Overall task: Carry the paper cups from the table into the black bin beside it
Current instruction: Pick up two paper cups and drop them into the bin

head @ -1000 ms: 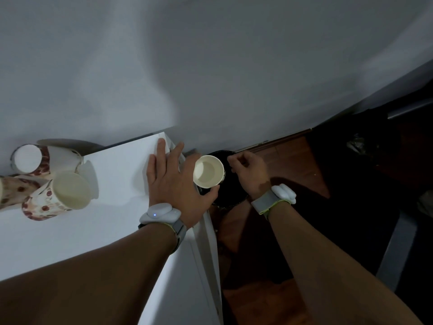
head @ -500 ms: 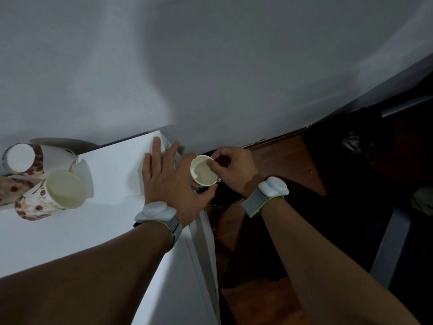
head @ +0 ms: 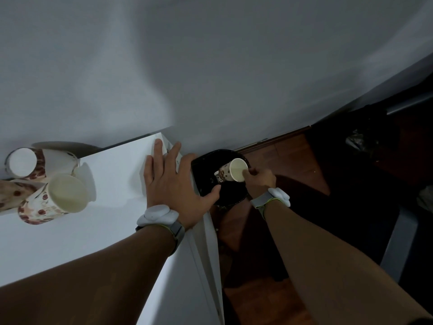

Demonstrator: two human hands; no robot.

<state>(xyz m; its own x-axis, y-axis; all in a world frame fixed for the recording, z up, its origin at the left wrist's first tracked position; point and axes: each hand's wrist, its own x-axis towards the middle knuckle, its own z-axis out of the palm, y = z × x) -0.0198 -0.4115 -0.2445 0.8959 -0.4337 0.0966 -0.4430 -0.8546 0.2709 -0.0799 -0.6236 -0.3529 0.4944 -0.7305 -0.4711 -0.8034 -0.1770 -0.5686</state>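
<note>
Right hand (head: 259, 178) fingers pinch a paper cup (head: 232, 171) over the dim black bin (head: 206, 170); left hand (head: 173, 181) lies flat, fingers spread, hiding the surface (head: 112, 174) corner.

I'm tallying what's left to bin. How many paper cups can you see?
4: one cup in the right hand over the black bin; three on the table at left: far cup, near cup, edge cup. More may be offscreen.

Matt white table (head: 112, 231), glossy black bin (head: 206, 170), wooden floor (head: 293, 156).
</note>
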